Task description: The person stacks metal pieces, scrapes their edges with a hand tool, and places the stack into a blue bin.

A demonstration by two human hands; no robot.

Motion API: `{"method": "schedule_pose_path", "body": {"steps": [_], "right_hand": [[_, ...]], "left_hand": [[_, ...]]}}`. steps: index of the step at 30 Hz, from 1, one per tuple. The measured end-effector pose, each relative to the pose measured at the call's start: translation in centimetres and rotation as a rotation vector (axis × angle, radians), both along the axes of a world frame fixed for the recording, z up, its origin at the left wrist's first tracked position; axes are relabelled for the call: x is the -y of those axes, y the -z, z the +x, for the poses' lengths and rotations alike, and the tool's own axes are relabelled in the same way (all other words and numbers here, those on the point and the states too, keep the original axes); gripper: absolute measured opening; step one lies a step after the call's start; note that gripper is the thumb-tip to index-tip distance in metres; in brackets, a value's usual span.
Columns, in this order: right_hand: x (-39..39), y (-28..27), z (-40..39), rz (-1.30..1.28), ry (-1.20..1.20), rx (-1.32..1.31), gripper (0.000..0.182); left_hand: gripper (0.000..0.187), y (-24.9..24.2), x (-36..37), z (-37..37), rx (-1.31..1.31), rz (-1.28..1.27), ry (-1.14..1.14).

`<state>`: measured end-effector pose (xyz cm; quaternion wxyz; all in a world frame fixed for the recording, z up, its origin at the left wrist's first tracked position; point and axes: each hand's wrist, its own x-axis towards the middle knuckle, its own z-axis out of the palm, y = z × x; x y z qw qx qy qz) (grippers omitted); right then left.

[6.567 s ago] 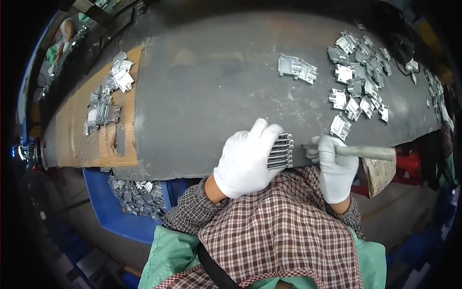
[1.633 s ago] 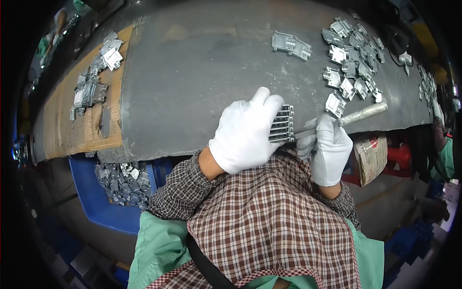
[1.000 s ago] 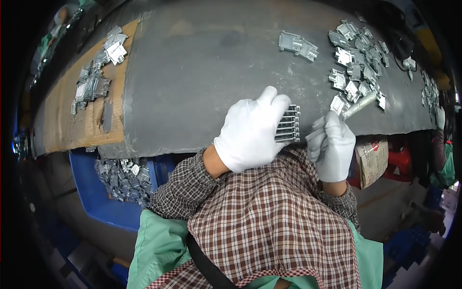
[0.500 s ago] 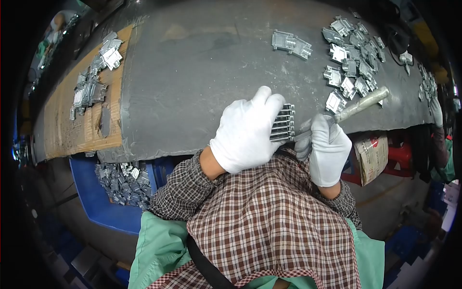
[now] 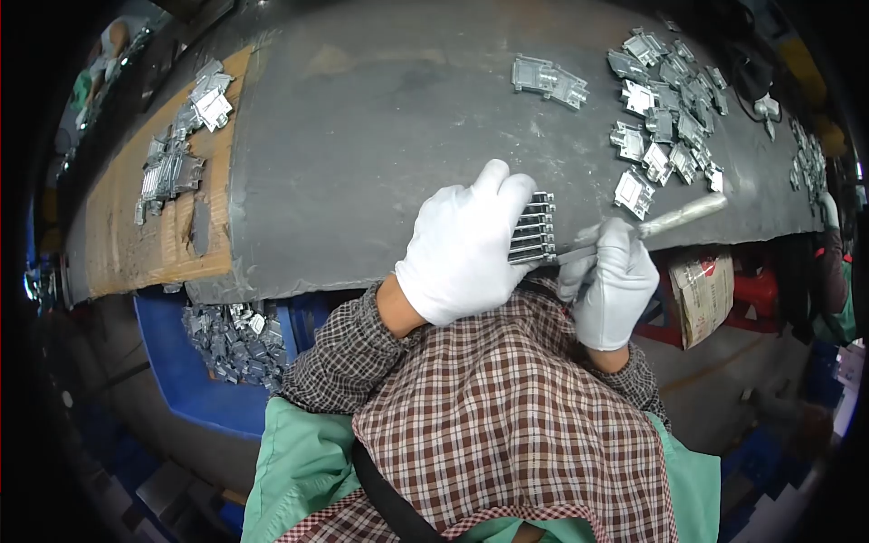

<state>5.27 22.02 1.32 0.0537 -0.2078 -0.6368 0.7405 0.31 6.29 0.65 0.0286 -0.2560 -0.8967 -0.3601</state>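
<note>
My left hand (image 5: 466, 246), in a white glove, is closed around a stack of silver metal housings (image 5: 534, 228), their edges lined up and facing right. My right hand (image 5: 617, 282), also gloved in white, grips a file (image 5: 685, 215) whose pale handle looks wrapped in tape and points up to the right. Its narrow grey blade runs left between the two hands, with the tip right at the lower edge of the stack. The gloved fingers hide part of the blade.
A heap of metal housings (image 5: 665, 118) lies right on the dark table (image 5: 380, 118), with a joined pair (image 5: 549, 80) left of it. More parts (image 5: 170, 163) rest on cardboard (image 5: 113, 222). Below the table edge, a blue bin (image 5: 172, 385) holds many pieces. Another person's gloved hand (image 5: 830, 210) shows far right.
My right hand has shifted slightly, and the file's handle end has dropped, so the file lies flatter. My left hand and the stack stay almost still.
</note>
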Motion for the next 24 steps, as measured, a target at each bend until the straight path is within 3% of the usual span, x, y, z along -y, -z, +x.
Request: {"method": "schedule_pose_path", "body": {"steps": [8, 19, 22, 24], "right_hand": [[0.3, -0.6, -0.2, 0.251, -0.068, -0.085, 0.029], [-0.5, -0.9, -0.9, -0.008, -0.208, 0.187, 0.039], [0.1, -0.7, 0.0, 0.116, -0.056, -0.023, 0.038], [-1.5, -1.1, 0.3, 0.231, -0.111, -0.08, 0.035]], "left_hand": [[0.054, 0.0, -0.1, 0.0, 0.0, -0.006, 0.002], [0.049, 0.0, -0.2, -0.2, 0.032, -0.024, 0.012], [0.051, -0.1, 0.2, -0.7, 0.022, 0.019, 0.09], [0.052, -0.1, 0.4, -1.4, 0.017, -0.004, 0.177]]}}
